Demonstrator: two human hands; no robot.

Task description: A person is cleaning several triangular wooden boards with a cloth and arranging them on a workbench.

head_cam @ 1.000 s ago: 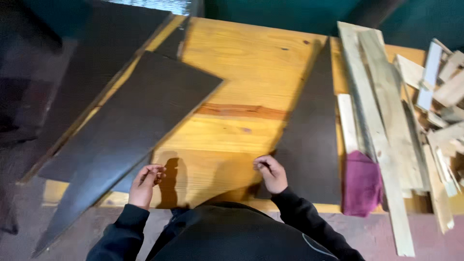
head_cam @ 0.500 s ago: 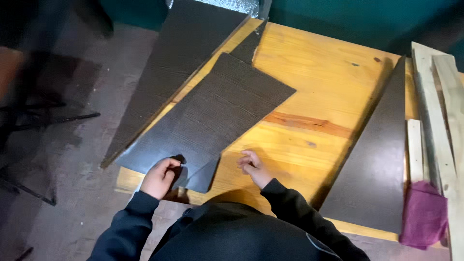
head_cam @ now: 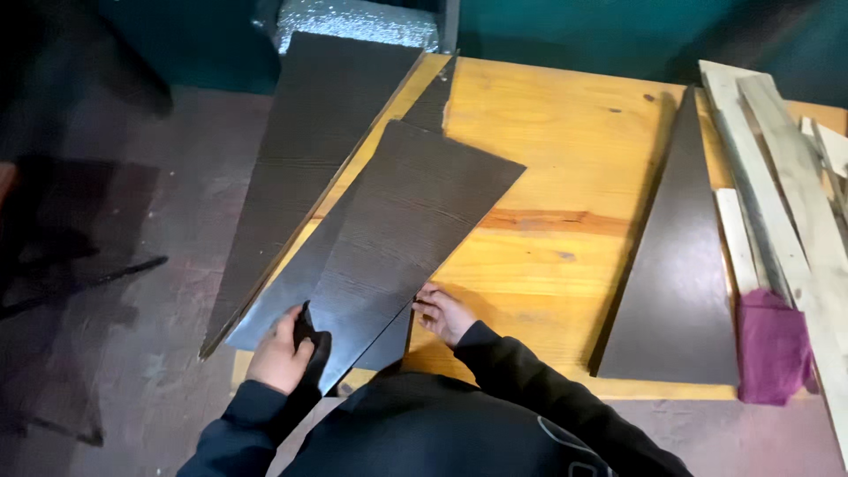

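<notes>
Left hand (head_cam: 281,353) grips the top dark panel (head_cam: 406,238) at its pointed corner, right hand (head_cam: 444,314) open on its edge — stack overhangs the desk (head_cam: 565,159), could slide off.

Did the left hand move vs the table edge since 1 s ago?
Yes. The left hand slid outward to the left along the wooden table's near edge and now grips the narrow end of the top dark panel.
</notes>
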